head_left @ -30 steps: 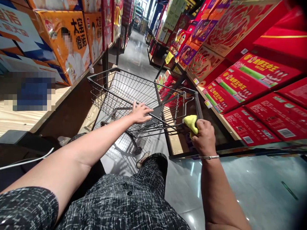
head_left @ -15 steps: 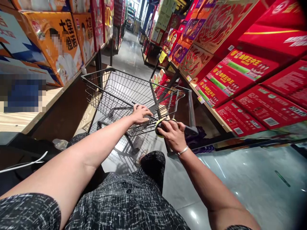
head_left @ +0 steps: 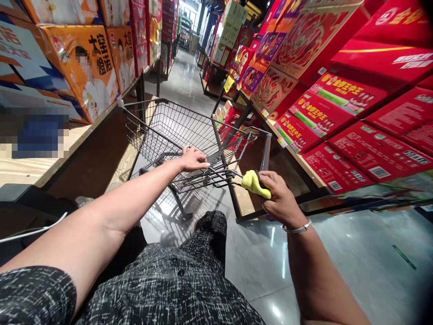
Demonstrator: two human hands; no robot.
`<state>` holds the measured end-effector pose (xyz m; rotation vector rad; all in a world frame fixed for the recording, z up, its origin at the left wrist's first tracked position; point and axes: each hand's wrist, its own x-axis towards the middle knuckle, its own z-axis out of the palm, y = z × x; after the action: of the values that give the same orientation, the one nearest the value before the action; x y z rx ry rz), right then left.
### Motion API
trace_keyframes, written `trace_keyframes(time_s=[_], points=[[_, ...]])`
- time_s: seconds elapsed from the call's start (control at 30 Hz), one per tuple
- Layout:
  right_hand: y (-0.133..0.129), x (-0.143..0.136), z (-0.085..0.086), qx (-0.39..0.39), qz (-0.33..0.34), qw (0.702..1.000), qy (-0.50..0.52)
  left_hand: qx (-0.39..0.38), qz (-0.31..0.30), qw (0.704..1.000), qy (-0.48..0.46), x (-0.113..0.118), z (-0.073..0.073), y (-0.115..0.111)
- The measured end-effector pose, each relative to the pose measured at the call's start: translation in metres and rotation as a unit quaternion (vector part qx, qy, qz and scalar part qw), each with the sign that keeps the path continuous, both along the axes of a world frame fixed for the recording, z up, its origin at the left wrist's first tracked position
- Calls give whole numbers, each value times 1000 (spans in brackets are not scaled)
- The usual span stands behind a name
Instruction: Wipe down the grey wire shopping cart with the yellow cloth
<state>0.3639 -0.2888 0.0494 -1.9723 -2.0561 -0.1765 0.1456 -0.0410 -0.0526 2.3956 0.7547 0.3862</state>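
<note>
A wire shopping cart (head_left: 182, 124) stands at an angle before me, its grey handle (head_left: 266, 152) toward the right. My left hand (head_left: 194, 159) rests on the cart's near top rim, fingers curled over the bar. At the handle end, my right hand (head_left: 279, 194) is closed on a yellow-green cloth (head_left: 254, 183), which touches or hangs close by the cart's corner. A bracelet circles the right wrist.
Stacked red boxes (head_left: 352, 131) fill the right shelf. Orange cartons (head_left: 84, 67) stand on the left wooden shelf (head_left: 81, 135). A grey floor aisle (head_left: 189, 67) runs ahead between shelves. A white cable (head_left: 37, 230) lies at lower left.
My right hand has moved right along the cart's edge toward the handle, and more of the cloth shows. My left hand has shifted slightly left on the rim.
</note>
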Motion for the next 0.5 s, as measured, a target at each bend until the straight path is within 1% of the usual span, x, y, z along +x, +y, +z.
trace_keyframes(time_s=[0.03,0.1,0.17,0.23,0.3,0.37,0.43,0.47,0.5], points=[[8,-3,2,-18,17,999,24,-2,-16,1000,-4,2,2,-5],[23,-10,7,-47,56,995,69,-6,-71,997,-25,7,5,-19],[40,-16,12,-73,113,984,120,-4,-109,993,-49,12,4,-34],[58,-20,14,-99,167,967,163,12,-97,993,-70,16,0,-45],[79,-20,11,-110,199,959,171,31,-86,992,-87,15,-4,-49],[102,-19,6,-89,205,967,122,40,-97,990,-97,10,-7,-49],[124,-19,4,-57,194,979,29,36,-101,989,-104,4,-8,-46],[134,-19,4,-58,189,980,-21,34,-101,988,-110,1,-9,-44],[144,-20,6,-78,182,978,-64,33,-101,988,-117,-2,-10,-43]])
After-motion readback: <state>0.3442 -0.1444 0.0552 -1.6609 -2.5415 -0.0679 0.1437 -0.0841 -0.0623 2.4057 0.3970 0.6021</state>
